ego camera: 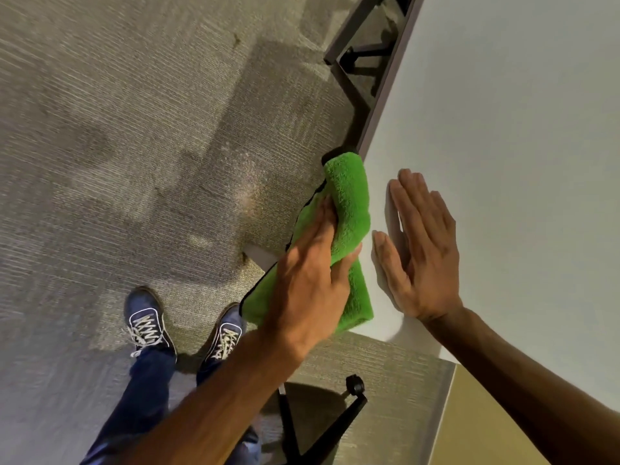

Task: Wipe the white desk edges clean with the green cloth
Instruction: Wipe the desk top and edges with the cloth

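The white desk (503, 146) fills the right side of the head view, its long edge running from top centre down to a corner near the bottom. A folded green cloth (349, 203) with a black hem wraps over that edge near the corner. My left hand (308, 283) grips the cloth and presses it against the side of the desk edge. My right hand (422, 250) lies flat on the desk top just right of the cloth, fingers spread, holding nothing.
Grey carpet (134, 146) covers the floor to the left. My two blue shoes (147, 323) stand close to the desk. A dark desk frame (352, 68) shows under the top edge. A black chair base with a castor (355, 385) sits at the bottom centre.
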Demonstrator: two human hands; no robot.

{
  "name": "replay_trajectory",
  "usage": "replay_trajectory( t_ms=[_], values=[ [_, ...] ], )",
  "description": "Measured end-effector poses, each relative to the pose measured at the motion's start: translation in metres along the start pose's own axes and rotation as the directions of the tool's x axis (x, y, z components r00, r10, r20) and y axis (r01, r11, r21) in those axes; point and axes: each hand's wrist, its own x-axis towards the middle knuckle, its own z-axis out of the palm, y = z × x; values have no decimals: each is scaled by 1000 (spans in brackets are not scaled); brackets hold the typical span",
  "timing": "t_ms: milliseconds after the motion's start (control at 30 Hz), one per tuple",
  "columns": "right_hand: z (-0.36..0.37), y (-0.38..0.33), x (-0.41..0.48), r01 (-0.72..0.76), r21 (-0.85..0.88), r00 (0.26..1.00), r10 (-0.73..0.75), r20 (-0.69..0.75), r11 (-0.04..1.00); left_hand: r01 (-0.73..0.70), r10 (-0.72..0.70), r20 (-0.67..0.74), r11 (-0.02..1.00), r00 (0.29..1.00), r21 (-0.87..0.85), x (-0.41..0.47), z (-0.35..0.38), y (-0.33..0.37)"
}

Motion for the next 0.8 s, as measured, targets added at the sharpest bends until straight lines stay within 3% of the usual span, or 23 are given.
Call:
replay_trajectory(
  t_ms=[200,400,633,800],
  values=[
    [-1,3,2,10,10,1000,-10,8,1000,-103,104,-159,995,982,16,79,-8,44],
    [1,5,2,-8,-9,1000,8,19,1000,-190,182,-202,981,962,-24,130,-9,67],
    [0,4,2,-2,-11,1000,2,23,1000,-175,162,-189,983,969,-53,115,-10,56],
    [-2,3,2,15,-21,1000,-15,6,1000,-137,131,-125,990,983,-34,48,-9,21]
  ],
)
